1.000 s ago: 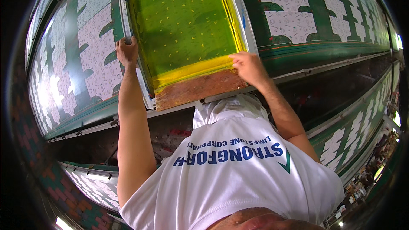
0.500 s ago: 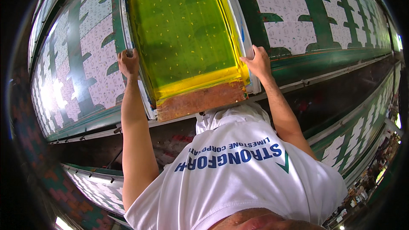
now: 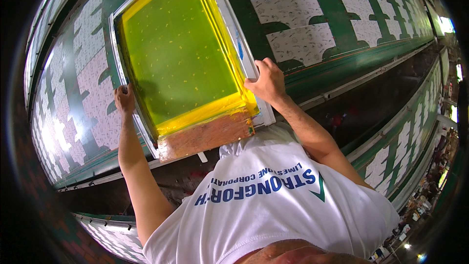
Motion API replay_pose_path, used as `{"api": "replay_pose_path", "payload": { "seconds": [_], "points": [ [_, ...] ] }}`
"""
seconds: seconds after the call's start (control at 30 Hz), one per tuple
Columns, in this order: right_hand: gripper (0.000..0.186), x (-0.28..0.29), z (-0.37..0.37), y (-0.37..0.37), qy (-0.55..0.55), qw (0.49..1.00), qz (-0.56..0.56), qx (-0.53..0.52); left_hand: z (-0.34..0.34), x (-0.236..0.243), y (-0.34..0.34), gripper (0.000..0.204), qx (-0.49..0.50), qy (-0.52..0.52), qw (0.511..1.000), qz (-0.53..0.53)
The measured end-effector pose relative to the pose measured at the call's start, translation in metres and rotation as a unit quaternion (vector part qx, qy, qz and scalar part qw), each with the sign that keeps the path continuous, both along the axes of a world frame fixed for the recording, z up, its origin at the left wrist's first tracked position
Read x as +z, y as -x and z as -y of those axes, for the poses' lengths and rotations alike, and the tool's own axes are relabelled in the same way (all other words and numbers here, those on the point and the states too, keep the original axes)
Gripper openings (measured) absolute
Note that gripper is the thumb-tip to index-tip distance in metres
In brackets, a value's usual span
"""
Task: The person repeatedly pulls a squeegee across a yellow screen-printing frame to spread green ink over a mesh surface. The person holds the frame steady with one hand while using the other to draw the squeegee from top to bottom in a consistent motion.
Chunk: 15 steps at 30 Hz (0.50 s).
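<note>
Biggest thing here is the long green table (image 3: 317, 74), with rows of pale printed panels (image 3: 288, 10) laid out on it. Over it sits the screen frame (image 3: 233, 32), near end hanging past the table edge by the person's waist. Honestly can't tell if it's lifted or resting. Inside is the greenish mesh (image 3: 176, 54), with a brown wooden board (image 3: 205, 137) across the near end.

Right hand (image 3: 267, 82) is clamped on the right rail, thumb inside; left hand (image 3: 125, 99) is curled round the left rail, but its fingertips are hidden.

My worry: if one hand moves ahead of the other, the frame could twist and a corner might scuff or shift a panel. The board could also snag on the shirt (image 3: 264, 186), being that close.

Far end's cut off, underside's hidden, and that tiny dark bit by the left thumb? No clue
</note>
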State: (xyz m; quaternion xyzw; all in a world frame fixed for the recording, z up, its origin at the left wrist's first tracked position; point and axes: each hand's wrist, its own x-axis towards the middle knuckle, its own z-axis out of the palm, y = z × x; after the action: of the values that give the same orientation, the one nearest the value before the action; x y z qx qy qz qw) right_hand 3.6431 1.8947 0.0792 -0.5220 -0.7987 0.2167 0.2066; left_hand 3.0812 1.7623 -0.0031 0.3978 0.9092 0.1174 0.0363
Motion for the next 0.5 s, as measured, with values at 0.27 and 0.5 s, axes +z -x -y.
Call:
{"api": "replay_pose_path", "payload": {
  "seconds": [0.27,0.5],
  "points": [
    [0.04,-0.006,-0.098,-0.116,0.001,0.999,-0.004,-0.039,-0.095,0.028,-0.104,0.046,-0.02,-0.084,0.996,-0.019],
    [0.038,-0.036,-0.204,-0.298,0.005,0.999,0.011,-0.053,-0.2,0.022,-0.305,0.042,-0.032,-0.106,0.994,-0.017]
  ]
}}
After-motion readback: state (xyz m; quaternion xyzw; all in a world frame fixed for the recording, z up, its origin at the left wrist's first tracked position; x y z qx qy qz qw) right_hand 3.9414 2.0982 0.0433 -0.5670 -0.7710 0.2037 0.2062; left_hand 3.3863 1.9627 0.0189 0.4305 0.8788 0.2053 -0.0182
